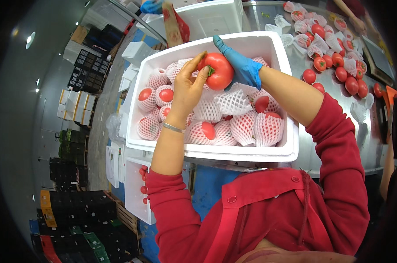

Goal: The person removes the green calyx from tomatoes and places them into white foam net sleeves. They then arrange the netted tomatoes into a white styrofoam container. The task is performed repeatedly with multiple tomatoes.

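A large red tomato point(218, 71) with a green stem is held between my two hands above a white foam box point(238, 152). My bare left hand point(189, 83) has its fingers and thumb on the tomato's left side, the thumb by the stem. My right hand point(239, 65), in a blue glove, presses against its right side, partly behind it. Inside the box lie several tomatoes in white foam net sleeves point(203, 131). A loose-looking foam net sleeve point(234, 102) lies just below the held tomato, on top of the others.
Bare and sleeved tomatoes point(338, 60) spread over the metal table point(311, 138) at right, beside a scale-like device point(377, 60). Other people's hands show at the top. A white foam container point(137, 190) with small tomatoes stands lower left, near stacked black crates point(83, 210).
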The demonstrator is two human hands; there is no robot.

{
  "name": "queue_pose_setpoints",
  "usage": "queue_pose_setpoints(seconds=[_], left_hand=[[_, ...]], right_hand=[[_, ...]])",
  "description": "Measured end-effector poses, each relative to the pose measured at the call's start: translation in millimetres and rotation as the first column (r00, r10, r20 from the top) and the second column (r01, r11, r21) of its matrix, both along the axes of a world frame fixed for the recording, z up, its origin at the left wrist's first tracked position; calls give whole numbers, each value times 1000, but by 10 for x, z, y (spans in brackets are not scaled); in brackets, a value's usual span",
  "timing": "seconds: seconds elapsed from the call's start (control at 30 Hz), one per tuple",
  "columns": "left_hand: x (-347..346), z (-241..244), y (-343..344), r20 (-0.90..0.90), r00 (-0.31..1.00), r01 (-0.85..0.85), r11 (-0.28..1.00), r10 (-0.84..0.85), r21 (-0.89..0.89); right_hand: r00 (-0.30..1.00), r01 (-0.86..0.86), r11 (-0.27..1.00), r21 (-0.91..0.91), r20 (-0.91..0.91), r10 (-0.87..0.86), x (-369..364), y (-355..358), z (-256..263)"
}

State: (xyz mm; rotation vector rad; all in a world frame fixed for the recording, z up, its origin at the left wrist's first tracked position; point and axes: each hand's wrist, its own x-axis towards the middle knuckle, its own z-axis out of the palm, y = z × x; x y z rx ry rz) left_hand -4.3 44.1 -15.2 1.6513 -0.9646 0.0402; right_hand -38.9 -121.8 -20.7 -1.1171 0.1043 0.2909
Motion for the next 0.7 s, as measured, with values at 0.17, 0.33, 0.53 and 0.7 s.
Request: queue_pose_setpoints(seconds=[0.17,0.33,0.53,0.7], left_hand=[[33,43,32,-165,983,-84,995,76,-45],[-45,54,-24,309,926,-235,972,216,28],[-39,87,-24,661,722,-306,951,204,39],[-103,130,8,646,734,-328,943,211,64]], right_hand=[[992,52,999,-4,119,-51,8,-42,-4],[990,129,990,-53,64,-126,33,-34,-42],[995,97,989,-109,-19,-99,55,-39,-69],[996,76,980,-182,-29,-83,88,-30,-132]])
